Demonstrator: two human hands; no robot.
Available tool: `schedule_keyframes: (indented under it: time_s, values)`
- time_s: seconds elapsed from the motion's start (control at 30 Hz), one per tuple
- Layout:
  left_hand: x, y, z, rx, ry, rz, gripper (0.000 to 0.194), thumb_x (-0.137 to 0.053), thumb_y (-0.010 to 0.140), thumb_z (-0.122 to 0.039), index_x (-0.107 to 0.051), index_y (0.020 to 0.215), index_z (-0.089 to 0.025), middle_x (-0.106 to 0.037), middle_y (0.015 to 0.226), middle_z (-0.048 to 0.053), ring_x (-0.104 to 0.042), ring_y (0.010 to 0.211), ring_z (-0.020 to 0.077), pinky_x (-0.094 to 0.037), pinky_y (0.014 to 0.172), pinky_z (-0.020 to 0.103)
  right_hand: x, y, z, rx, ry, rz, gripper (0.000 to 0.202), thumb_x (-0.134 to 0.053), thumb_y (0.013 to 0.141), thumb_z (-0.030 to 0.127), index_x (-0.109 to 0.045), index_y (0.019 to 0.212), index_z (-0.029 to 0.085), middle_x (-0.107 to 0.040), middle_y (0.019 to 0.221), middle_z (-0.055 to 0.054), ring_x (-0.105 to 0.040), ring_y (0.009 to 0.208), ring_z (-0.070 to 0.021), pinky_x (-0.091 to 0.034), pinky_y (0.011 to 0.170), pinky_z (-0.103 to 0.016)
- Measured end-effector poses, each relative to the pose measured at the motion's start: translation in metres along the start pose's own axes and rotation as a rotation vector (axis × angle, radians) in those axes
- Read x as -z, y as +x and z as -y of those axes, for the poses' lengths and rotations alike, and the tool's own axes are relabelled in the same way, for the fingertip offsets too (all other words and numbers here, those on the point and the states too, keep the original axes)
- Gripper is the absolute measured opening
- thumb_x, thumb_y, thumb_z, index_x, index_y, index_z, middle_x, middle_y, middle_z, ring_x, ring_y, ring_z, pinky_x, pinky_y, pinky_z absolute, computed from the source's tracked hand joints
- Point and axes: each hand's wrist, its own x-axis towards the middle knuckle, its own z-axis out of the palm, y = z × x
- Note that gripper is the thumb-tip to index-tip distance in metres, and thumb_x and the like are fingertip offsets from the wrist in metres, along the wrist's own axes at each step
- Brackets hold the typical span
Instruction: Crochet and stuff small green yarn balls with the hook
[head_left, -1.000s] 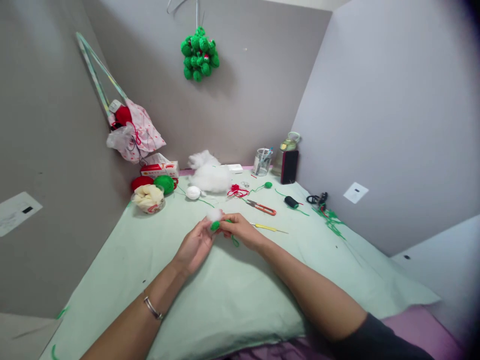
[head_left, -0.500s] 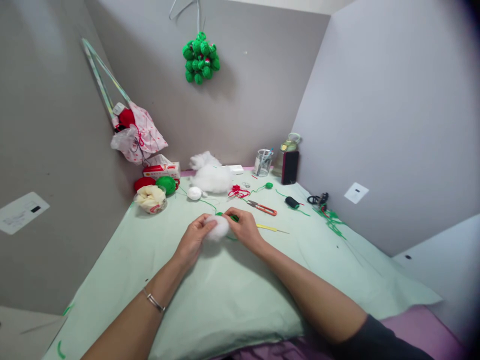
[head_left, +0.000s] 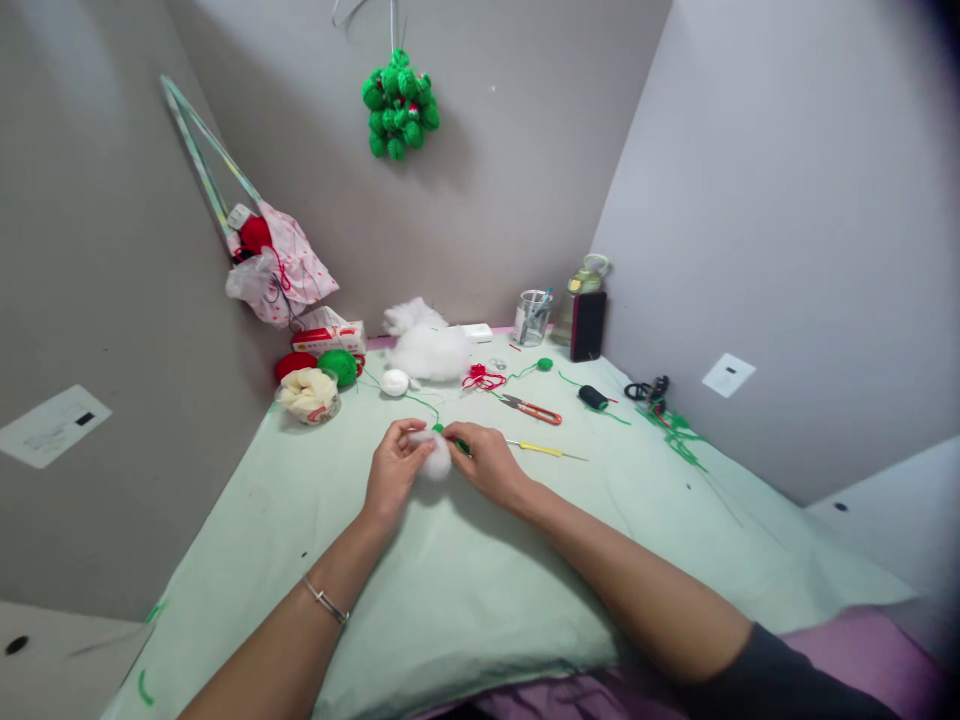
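My left hand [head_left: 391,470] pinches a small tuft of white stuffing [head_left: 435,460] over the middle of the cloth. Close on its right, my right hand [head_left: 484,460] has its fingers closed on a small green knitted piece [head_left: 463,447], mostly hidden by the fingers. A bit of green [head_left: 438,428] shows between the fingertips of both hands, and a green strand runs from it toward the back. Beyond the hands lie a big pile of white stuffing [head_left: 427,350] and a white ball [head_left: 394,382].
On the pale green cloth [head_left: 450,620], orange-handled snips [head_left: 532,409], a yellow crochet hook [head_left: 540,449] and dark thread [head_left: 592,397] lie to the right. A bowl [head_left: 309,396] stands back left; a phone [head_left: 588,326] and glass jar [head_left: 532,318] stand at the back right.
The white tuft between my hands looks narrower and hangs lower. My right fingers have shifted slightly left relative to it. The whole view has shifted a little.
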Motion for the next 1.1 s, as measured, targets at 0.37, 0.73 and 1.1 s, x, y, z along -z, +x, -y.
schedule_keyframes:
  time_s: [0.37, 0.73, 1.1]
  values:
    - [0.007, 0.004, 0.005, 0.05, 0.2, 0.056, 0.028, -0.066, 0.097, -0.034, -0.066, 0.118, -0.015, -0.07, 0.113, 0.008, -0.07, 0.092, 0.0205, -0.061, 0.079, 0.038, -0.001, 0.0, 0.003, 0.018, -0.1, 0.132, 0.013, -0.058, 0.094, 0.013, -0.069, 0.095, 0.021, -0.072, 0.089, -0.006, -0.063, 0.082, -0.0189, -0.041, 0.076, -0.028]
    - [0.007, 0.002, -0.002, -0.01, 0.296, 0.072, 0.023, -0.066, 0.097, -0.034, -0.067, 0.109, -0.014, -0.07, 0.101, 0.005, -0.068, 0.084, 0.0178, -0.059, 0.075, 0.036, 0.0, 0.003, 0.003, -0.052, -0.155, 0.163, 0.016, -0.054, 0.099, 0.017, -0.07, 0.096, 0.019, -0.074, 0.089, -0.008, -0.062, 0.081, -0.0199, -0.036, 0.073, -0.029]
    - [0.004, 0.001, 0.009, -0.042, 0.329, -0.051, 0.031, -0.065, 0.098, -0.035, -0.064, 0.122, -0.016, -0.069, 0.118, 0.009, -0.069, 0.096, 0.0215, -0.061, 0.082, 0.041, 0.005, -0.004, 0.018, -0.002, 0.016, 0.199, 0.011, -0.057, 0.093, 0.015, -0.066, 0.087, 0.018, -0.063, 0.076, -0.001, -0.052, 0.072, -0.0152, -0.034, 0.07, -0.026]
